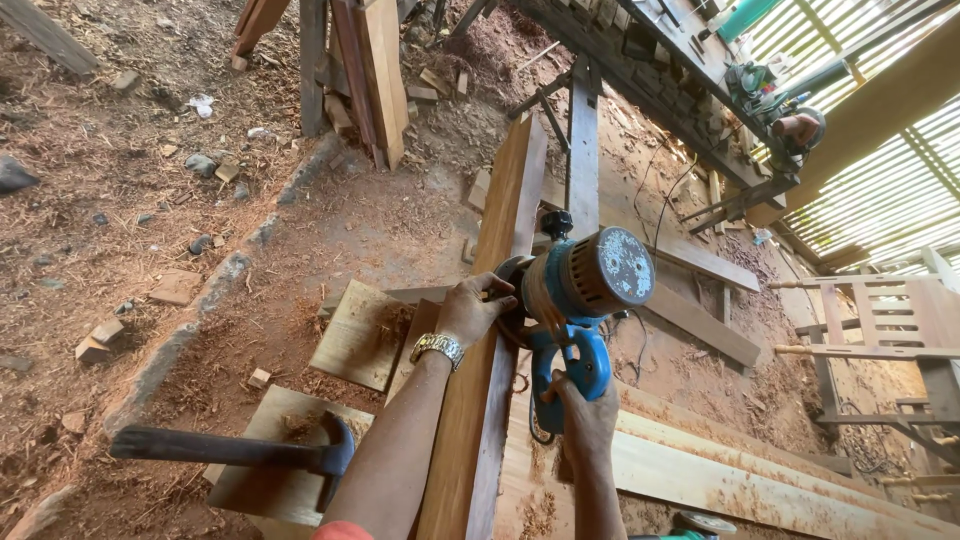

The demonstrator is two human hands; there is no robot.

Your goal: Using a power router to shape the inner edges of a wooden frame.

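A long wooden plank [505, 215] stands on edge and runs away from me across the sawdust floor. My left hand [470, 310], with a metal wristwatch on the wrist, rests on the plank's top edge beside the saw's blade guard. My right hand [585, 415] grips the blue handle of a blue and grey circular saw [580, 290], which sits against the plank's right side. The blade itself is hidden behind the guard and my left hand.
A hammer [240, 452] lies on a flat board [270, 470] at lower left. Pale planks [720, 470] lie at lower right, a wooden chair frame [880, 330] stands at far right, and another power tool [790, 115] sits on a bench at upper right. Offcuts litter the ground.
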